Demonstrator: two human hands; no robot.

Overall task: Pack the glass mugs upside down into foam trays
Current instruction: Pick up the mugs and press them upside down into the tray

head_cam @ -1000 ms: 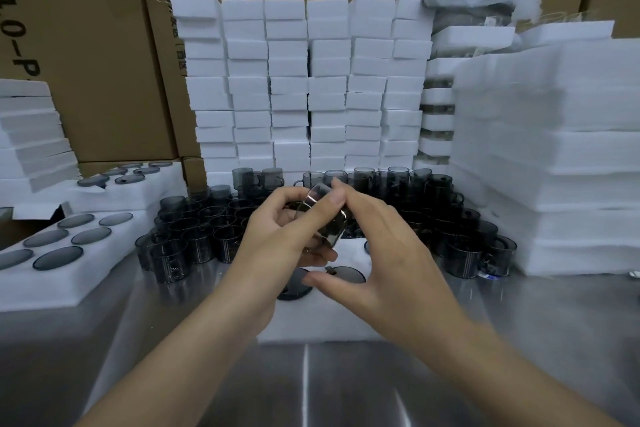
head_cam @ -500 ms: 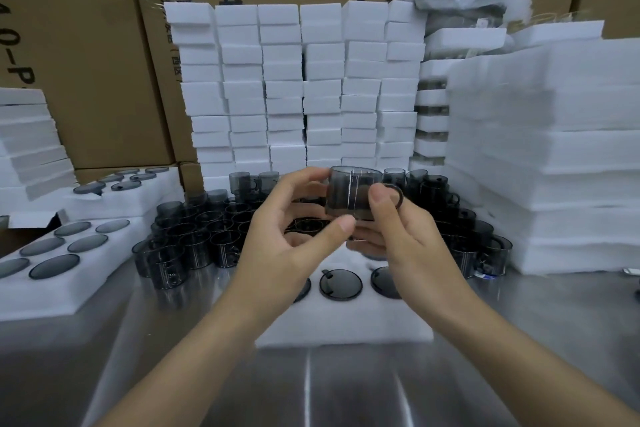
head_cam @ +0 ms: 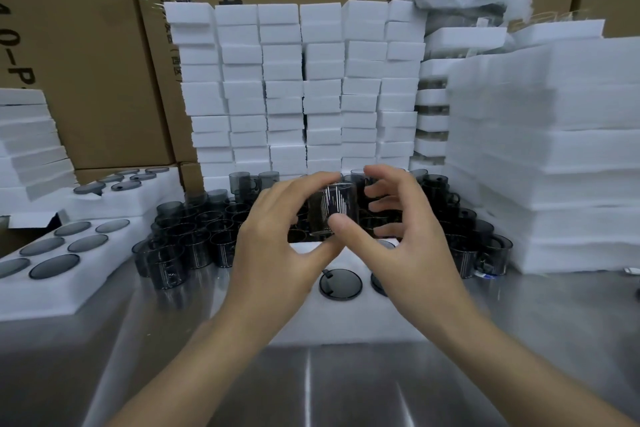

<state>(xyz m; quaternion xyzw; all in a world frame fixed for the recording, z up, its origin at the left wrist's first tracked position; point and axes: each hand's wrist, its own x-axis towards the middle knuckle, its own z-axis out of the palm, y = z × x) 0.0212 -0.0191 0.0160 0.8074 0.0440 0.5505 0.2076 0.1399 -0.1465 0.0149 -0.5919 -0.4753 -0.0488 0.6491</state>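
I hold a dark smoked glass mug [head_cam: 332,210] with white line markings in both hands, above the far edge of a white foam tray [head_cam: 346,321]. My left hand [head_cam: 277,253] grips it from the left, fingers over its top and thumb beneath. My right hand [head_cam: 398,246] has its thumb on the mug's front, with the curled fingers close by its right side. Two mugs sit upside down in the tray, one [head_cam: 340,284] in plain sight and one [head_cam: 378,282] partly hidden by my right hand. Several loose mugs [head_cam: 194,236] crowd the table behind the tray.
A filled foam tray [head_cam: 114,253] lies at the left, with another [head_cam: 162,184] behind it. Stacked foam blocks [head_cam: 294,90] form a wall at the back. Tall foam tray stacks [head_cam: 554,156] stand at the right, cardboard boxes [head_cam: 86,45] behind. The steel table [head_cam: 311,392] spreads below.
The mug has been turned in my hands from tilted to roughly upright, and both hands have lifted it slightly away from the tray. My right fingers have spread beside it.
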